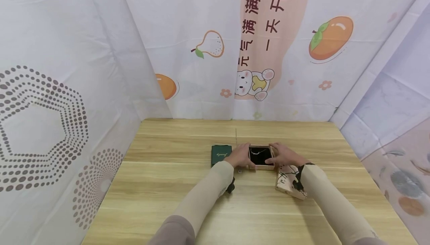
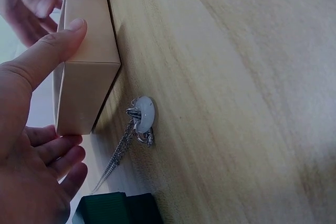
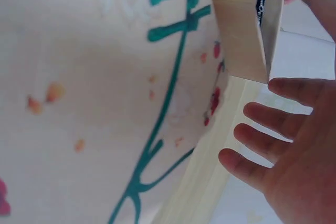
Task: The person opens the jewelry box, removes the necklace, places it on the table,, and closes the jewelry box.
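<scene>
An open beige cardboard jewellery box (image 1: 261, 167) with a black lining stands on the table. Inside it lies a thin silver chain (image 1: 257, 152). My left hand (image 1: 240, 156) grips the box's left end, its thumb (image 2: 73, 38) on the near wall and its fingers at the far corner. My right hand (image 1: 284, 155) is at the right end, its thumb over the black lining. In the right wrist view its fingers are spread and fairly straight, one fingertip (image 3: 278, 86) by the box corner. Beside my left hand lies a white ring-shaped pendant (image 2: 145, 115) on a silver chain.
A dark green box (image 1: 220, 151) with gold lettering sits left of my left hand. Under my right wrist lies a floral-patterned box lid (image 1: 285, 185). The wooden table (image 1: 168, 185) ends at a white printed curtain (image 1: 201, 103) at the back.
</scene>
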`<state>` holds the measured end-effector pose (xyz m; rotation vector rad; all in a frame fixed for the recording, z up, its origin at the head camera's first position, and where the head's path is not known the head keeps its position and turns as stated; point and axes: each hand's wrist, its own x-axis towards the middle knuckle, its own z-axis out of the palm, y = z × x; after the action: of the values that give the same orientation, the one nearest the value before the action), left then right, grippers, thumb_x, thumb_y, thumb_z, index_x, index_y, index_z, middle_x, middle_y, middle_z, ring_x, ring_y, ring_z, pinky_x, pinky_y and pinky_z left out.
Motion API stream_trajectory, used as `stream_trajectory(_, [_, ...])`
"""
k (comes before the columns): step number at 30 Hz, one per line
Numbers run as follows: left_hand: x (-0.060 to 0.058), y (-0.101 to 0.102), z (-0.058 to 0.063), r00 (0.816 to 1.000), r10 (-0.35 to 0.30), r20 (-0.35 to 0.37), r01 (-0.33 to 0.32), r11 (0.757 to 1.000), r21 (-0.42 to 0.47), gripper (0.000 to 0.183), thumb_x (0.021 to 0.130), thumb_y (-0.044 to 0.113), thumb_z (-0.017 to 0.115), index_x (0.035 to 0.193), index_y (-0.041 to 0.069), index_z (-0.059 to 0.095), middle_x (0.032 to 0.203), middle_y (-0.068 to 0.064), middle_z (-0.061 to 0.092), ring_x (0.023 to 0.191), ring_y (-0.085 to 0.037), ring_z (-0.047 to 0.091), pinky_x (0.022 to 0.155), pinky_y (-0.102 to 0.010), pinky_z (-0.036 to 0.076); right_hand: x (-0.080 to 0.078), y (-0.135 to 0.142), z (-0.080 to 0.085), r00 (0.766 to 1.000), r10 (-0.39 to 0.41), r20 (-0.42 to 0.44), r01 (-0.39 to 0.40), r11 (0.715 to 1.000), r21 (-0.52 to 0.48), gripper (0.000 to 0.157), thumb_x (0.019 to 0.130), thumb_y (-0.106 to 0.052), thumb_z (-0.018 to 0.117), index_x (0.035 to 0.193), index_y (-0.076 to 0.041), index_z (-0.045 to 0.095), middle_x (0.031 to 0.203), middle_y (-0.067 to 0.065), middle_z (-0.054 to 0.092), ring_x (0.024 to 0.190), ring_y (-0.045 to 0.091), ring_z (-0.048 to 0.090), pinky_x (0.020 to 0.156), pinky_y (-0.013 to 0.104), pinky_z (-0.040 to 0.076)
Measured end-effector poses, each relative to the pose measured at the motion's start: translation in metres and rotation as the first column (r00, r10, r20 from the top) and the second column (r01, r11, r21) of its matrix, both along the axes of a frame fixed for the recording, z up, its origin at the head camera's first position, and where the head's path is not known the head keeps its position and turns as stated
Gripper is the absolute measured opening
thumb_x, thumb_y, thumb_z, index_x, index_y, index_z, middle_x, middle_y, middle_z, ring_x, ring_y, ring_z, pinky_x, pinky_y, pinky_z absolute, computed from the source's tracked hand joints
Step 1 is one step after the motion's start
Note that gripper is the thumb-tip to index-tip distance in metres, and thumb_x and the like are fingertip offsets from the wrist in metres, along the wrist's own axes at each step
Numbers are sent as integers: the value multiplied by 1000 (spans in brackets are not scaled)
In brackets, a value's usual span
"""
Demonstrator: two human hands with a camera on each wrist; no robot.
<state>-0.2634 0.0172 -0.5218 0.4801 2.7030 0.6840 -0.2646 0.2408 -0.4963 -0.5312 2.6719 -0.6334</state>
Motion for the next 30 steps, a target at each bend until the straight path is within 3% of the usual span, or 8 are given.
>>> stream_trajectory(10, [-2,0,0,1000,-4,-3,4,1000,-1,103,70,48,85,151,13,31,151,-6,42,139,-24,39,112,-40,37,-1,-8,9,990,-70,-125,67,997,-28,52,95,-28,63,133,5,54,135,32,48,123,50,48,97,60,43])
stream_trajectory(18, [-2,0,2,1000,-14,-5,14,1000,-13,102,70,47,85,151,12,32,149,-5,45,138,-24,41,113,-41,35,-6,-18,10,966,-81,-246,67,996,-64,35,93,-19,64,118,5,66,110,22,66,100,37,63,82,50,52])
stream_trajectory(24, [-3,1,1,999,-19,-27,19,1000,-11,102,69,48,86,149,12,34,143,-5,50,133,-23,46,111,-40,37,-9,-28,12,964,-21,-264,4,998,-63,24,91,-15,67,106,4,71,95,16,71,85,27,66,75,43,54])
stream_trajectory(30, [-3,-1,1,999,-30,-36,31,999,18,94,68,46,87,142,13,41,126,-2,58,116,-19,53,100,-35,43,-10,-40,12,970,55,-238,-63,998,-25,18,89,-12,67,99,2,73,92,13,74,82,23,69,76,41,55])
